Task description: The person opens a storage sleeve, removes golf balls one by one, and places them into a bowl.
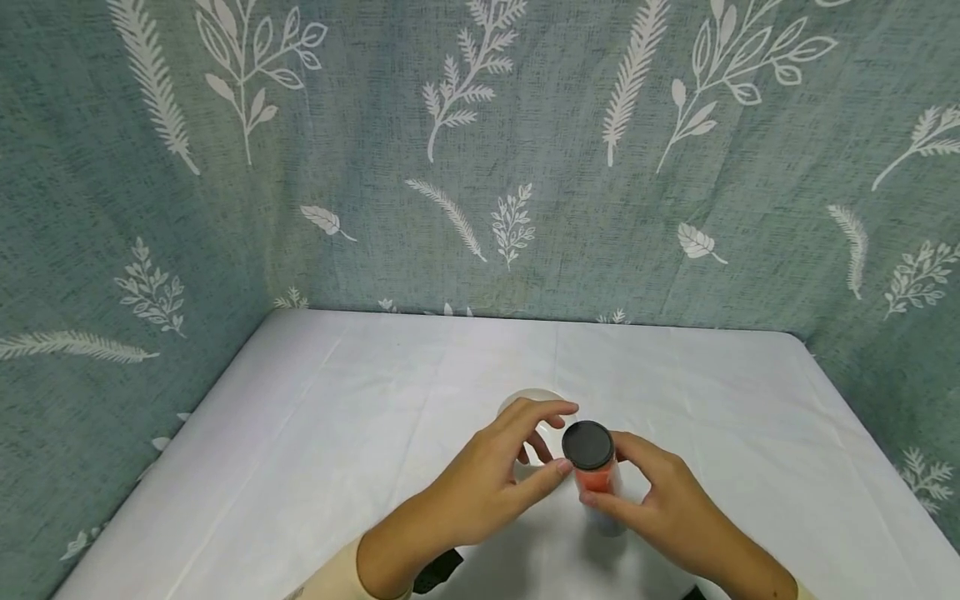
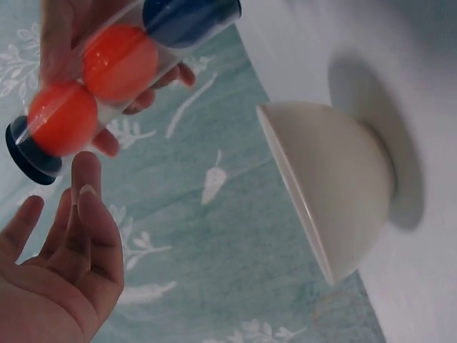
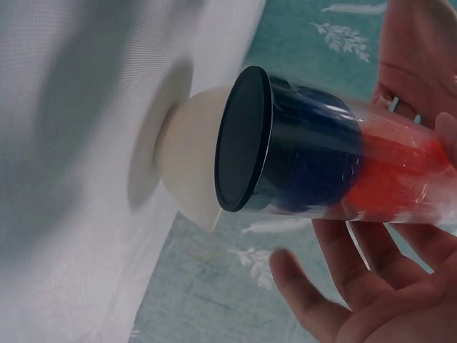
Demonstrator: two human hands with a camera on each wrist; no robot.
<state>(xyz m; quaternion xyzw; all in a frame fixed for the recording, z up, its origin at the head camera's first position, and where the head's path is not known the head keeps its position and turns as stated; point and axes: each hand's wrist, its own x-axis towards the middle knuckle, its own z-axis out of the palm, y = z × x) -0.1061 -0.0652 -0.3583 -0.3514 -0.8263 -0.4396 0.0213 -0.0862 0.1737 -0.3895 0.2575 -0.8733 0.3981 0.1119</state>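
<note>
My right hand [image 1: 663, 492] grips a clear tube [image 3: 414, 171] that has a black lid [image 1: 588, 445] on top and a black cap [image 3: 244, 139] at its lower end. Inside are two orange balls [image 2: 120, 63] and a dark blue ball [image 3: 325, 150], the blue one lowest. Beside the lid is my left hand [image 1: 498, 471], its fingers loosely bent and spread, thumb tip close to the lid's edge. Whether that thumb touches the tube I cannot tell. A cream bowl [image 2: 328, 179] stands upright on the table, partly hidden behind my left hand in the head view.
White cloth covers the table [image 1: 360, 400]. A green leaf-patterned curtain [image 1: 555, 167] hangs behind it and along the left side. Black bands [image 1: 438, 572] show near my wrists at the bottom of the head view.
</note>
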